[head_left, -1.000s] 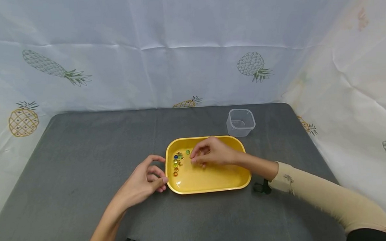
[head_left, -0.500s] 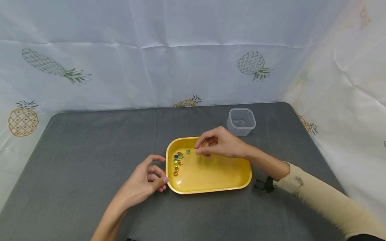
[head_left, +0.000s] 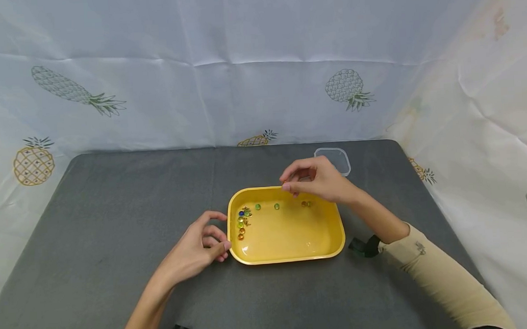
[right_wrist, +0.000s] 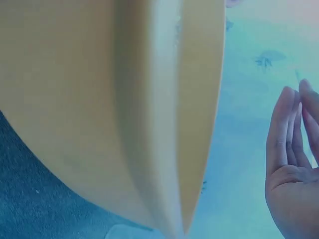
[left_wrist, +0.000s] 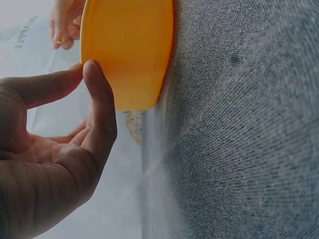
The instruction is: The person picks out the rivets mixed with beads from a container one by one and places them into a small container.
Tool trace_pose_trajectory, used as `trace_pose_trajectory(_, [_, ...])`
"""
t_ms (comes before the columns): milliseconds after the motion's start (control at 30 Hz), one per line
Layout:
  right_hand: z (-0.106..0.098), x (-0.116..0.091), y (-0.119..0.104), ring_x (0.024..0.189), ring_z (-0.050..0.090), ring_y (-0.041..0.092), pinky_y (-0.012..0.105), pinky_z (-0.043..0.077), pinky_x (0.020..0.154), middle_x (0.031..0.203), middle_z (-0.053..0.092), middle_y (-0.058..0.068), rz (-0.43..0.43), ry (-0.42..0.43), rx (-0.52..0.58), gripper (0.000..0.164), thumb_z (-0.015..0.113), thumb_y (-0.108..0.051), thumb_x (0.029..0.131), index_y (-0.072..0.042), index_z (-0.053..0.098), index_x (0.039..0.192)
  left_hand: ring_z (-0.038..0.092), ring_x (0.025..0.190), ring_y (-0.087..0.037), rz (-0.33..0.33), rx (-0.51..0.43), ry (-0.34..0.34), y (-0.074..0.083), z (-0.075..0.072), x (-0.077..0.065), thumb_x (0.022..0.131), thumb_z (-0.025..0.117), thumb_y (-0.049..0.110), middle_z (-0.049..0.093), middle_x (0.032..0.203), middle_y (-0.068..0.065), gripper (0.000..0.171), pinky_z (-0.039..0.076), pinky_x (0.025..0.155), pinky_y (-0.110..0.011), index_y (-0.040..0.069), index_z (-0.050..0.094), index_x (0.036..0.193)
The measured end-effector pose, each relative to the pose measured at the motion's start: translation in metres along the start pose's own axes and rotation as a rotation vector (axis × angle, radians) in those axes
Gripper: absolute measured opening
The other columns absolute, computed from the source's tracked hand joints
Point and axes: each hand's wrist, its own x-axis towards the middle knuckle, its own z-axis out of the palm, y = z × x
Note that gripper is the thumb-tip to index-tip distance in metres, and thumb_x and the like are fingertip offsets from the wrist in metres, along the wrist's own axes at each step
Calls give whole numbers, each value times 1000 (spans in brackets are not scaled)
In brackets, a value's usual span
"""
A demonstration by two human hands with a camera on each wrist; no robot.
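A yellow tray (head_left: 284, 232) lies on the dark grey table. My left hand (head_left: 196, 246) holds its left rim, thumb and fingertips against the edge; the left wrist view shows this contact up close. Above the tray's far rim, my right hand (head_left: 319, 179) pinches a tiny orange bead (head_left: 285, 182) between thumb and index finger. Along the tray's left side lie orange beads (head_left: 241, 233), a blue bead (head_left: 241, 213), yellow-green beads (head_left: 241, 225) and small gold pieces (head_left: 247, 222). Two green beads (head_left: 276, 206) sit near the far wall, with amber beads (head_left: 306, 204) farther right.
A clear plastic container (head_left: 340, 161) stands behind the tray at the right, partly hidden by my right hand. The table (head_left: 137, 204) extends around the tray. Behind it hangs a white cloth (head_left: 260, 101) printed with pineapples.
My right hand has risen from inside the tray and moved back and right to the far rim, uncovering beads there and covering part of the container. The left hand stays on the rim.
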Motion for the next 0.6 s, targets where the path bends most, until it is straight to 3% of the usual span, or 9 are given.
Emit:
trace_pose_trajectory(233, [-12, -6, 2, 77, 72, 38, 40, 66, 77, 96, 78, 13, 15, 56, -16, 17, 81, -4, 97, -4, 78, 113, 74, 80, -24, 0, -6, -2, 1, 0, 0, 99, 72, 2, 72, 98, -15, 59, 63, 73, -30, -3, 42, 150])
trace_pose_trajectory(600, [-36, -18, 11, 78, 75, 26, 34, 66, 75, 97, 79, 1, 30, 164, -4, 20, 79, -4, 98, 3, 75, 117, 74, 80, -25, -9, -6, 3, 2, 0, 0, 99, 73, 3, 71, 97, -15, 59, 63, 72, -31, -3, 42, 149])
